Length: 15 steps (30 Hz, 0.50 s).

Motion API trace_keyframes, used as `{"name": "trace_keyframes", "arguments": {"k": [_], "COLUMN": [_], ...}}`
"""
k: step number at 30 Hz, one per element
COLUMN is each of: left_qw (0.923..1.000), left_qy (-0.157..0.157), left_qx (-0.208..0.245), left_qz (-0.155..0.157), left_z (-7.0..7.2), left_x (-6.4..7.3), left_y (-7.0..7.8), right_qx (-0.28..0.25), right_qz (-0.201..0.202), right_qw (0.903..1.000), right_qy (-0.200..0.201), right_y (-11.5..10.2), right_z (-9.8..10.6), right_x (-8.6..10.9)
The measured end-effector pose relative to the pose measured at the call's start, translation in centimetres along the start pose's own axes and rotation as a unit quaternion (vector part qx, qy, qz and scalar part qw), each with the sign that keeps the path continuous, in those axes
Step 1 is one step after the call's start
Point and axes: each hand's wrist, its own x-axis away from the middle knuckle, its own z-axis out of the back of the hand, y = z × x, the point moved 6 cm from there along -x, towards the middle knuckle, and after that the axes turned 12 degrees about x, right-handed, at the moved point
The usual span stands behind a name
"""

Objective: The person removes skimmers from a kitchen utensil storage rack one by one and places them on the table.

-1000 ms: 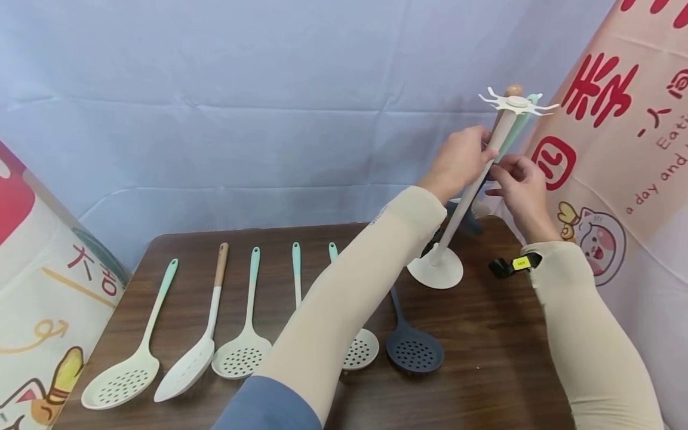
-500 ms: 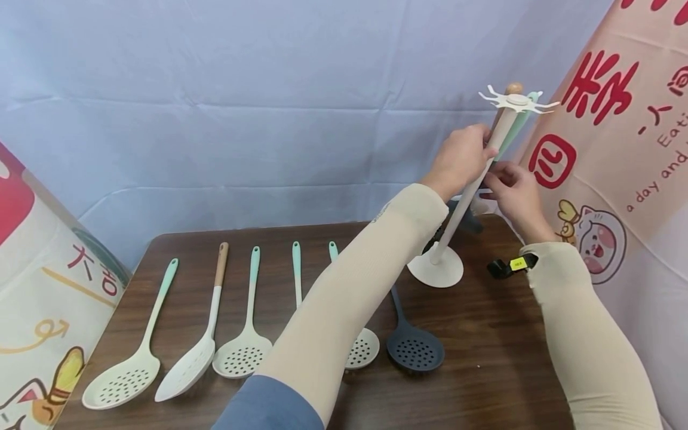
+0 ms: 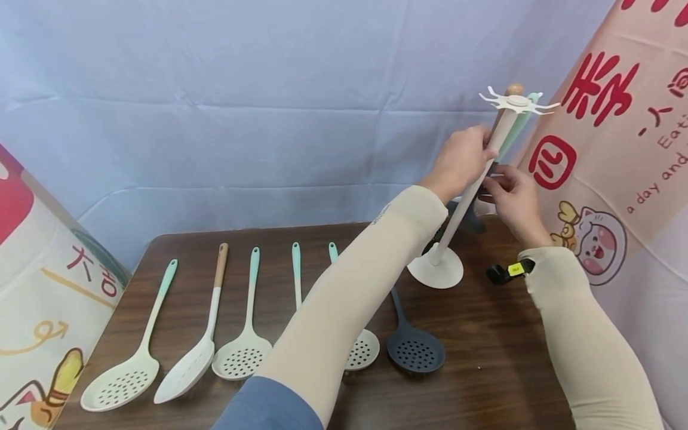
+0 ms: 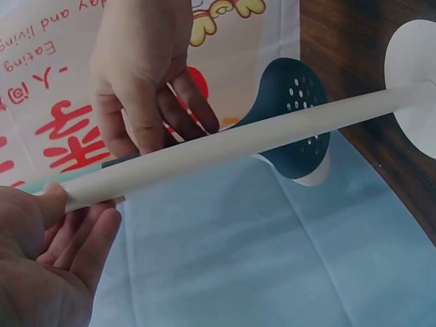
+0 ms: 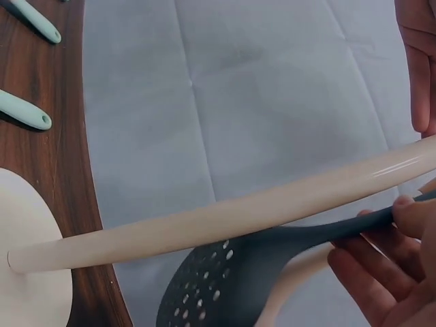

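Observation:
A cream utensil stand with a slim pole [image 3: 461, 210], a round base [image 3: 438, 275] and a hooked top [image 3: 518, 103] leans at the back right of the table. High on the pole, my left hand [image 3: 459, 161] grips it, thumb in front. Just behind it, my right hand [image 3: 513, 200] pinches the dark handle of a mint-tipped grey skimmer [image 5: 238, 276], whose perforated head hangs low beside the pole. A wooden handle end [image 3: 514, 89] shows behind the hooks. Part of a pale utensil [image 5: 289, 279] appears behind the skimmer.
Several slotted spoons and skimmers, among them a mint-handled one [image 3: 120, 382], a wood-handled one [image 3: 188, 367] and a dark grey skimmer [image 3: 415, 349], lie in a row on the brown table [image 3: 484, 358]. My left sleeve [image 3: 355, 280] covers part of the row.
My right hand has shifted slightly left and down, closer to the pole. The left hand and the stand stay in place.

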Motion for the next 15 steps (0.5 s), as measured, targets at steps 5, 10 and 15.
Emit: {"name": "trace_keyframes", "arguments": {"k": [5, 10, 15], "left_qw": [1.0000, 0.9999, 0.9999], "left_qy": [-0.003, -0.002, -0.003], "left_qx": [-0.001, 0.000, 0.000], "left_qz": [0.004, 0.012, 0.010], "left_z": [-0.02, 0.02, -0.10], "left_x": [0.16, 0.34, 0.42], "left_y": [-0.08, -0.24, -0.17], "right_qx": [-0.004, -0.002, -0.007], "right_qz": [-0.006, 0.002, 0.002], "right_qw": [0.9999, 0.9998, 0.9987], "right_qy": [0.011, 0.022, 0.051], "right_y": [0.05, -0.20, -0.52], "right_z": [0.15, -0.07, -0.04], "right_x": [0.35, 0.61, 0.81]}}
